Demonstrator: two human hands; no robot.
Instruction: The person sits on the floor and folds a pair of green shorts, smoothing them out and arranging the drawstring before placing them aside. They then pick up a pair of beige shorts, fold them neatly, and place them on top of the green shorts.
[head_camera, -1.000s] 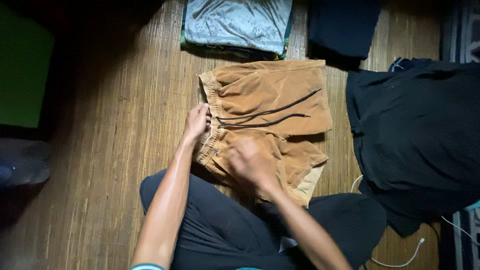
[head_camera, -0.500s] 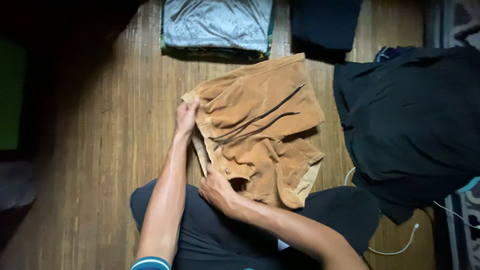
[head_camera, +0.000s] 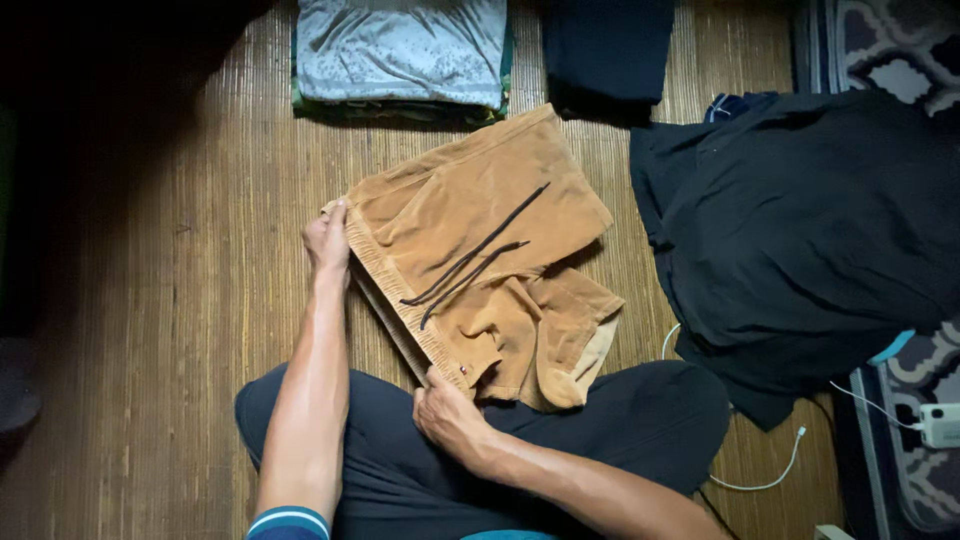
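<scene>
Head view looks straight down at a person sitting cross-legged on a woven mat (head_camera: 170, 300), with tan corduroy shorts (head_camera: 480, 260) lying flat just beyond the knees. The left hand (head_camera: 328, 240) closes on the far corner of the elastic waistband, fingers curled over the edge, and the right hand (head_camera: 447, 412) pinches the near corner of the same band close to the lap. Gripped at both ends, the waistband runs as one taut diagonal line, which keeps the cloth from bunching. Dark drawstrings (head_camera: 470, 260) trail loose across the front. The leg ends are rumpled and partly doubled over near the right knee, though how many layers lie there is hard to tell in this dim light. A folded grey garment (head_camera: 400, 45) and a folded dark garment (head_camera: 608, 50) sit side by side at the mat's far edge, apart from a spread black garment (head_camera: 800, 230) on the right. A white cable (head_camera: 770, 470) curls beside it.
</scene>
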